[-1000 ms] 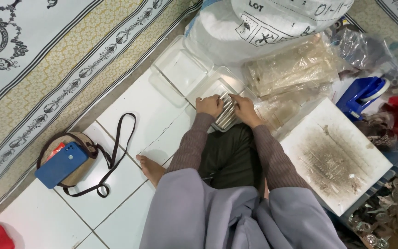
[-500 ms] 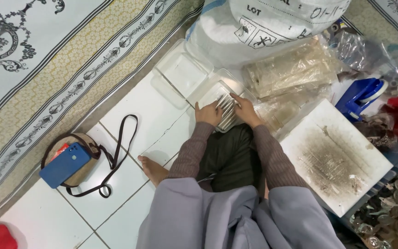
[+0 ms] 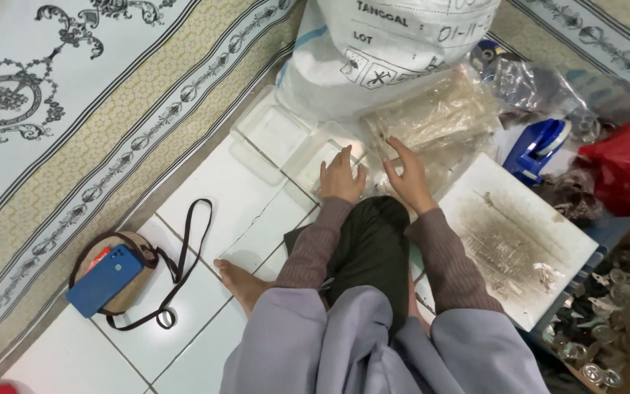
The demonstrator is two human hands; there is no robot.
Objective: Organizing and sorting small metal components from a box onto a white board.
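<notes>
We rest L hand (image 3: pixel 342 177) flat on clear plastic tray (image 3: pixel 315 157), fingers spread, grasping nothing; R hand (image 3: pixel 407 175) released, touching plastic bag (image 3: pixel 435 117).

The white sack (image 3: pixel 395 51) at top centre is cut off by the upper edge. What the left hand (image 3: pixel 342 177) covers in the clear tray (image 3: pixel 315 157) is hidden — the small metal pieces (image 3: pixel 599 343) at lower right blur together.

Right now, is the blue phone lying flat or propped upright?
Flat. The blue phone lies back-up on the round tan pouch on the tiled floor, left of the person's bare foot.
</notes>
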